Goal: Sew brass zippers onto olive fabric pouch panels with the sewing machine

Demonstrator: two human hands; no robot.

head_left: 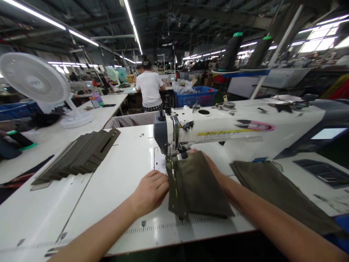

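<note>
An olive-green fabric piece (pixel 204 185) lies under the needle area of a white sewing machine (pixel 218 123). A narrow placket strip with a zipper (pixel 174 182) runs along its left part, below the presser foot (pixel 171 158). My left hand (pixel 152 189) is closed at the left edge of this fabric, fingers curled against it. On the far right side, my right hand (pixel 208 160) reaches behind the raised fabric. Only a bit of its fingers shows near the presser foot, so its grip is hidden.
A fanned stack of olive strips (pixel 81 153) lies on the table's left. Another olive fabric piece (pixel 275 193) rests right of my right forearm. Pink-handled thread snips (pixel 256 125) sit on the machine arm. A white fan (pixel 35 78), blue basket (pixel 195 96) and seated person (pixel 149 89) are beyond.
</note>
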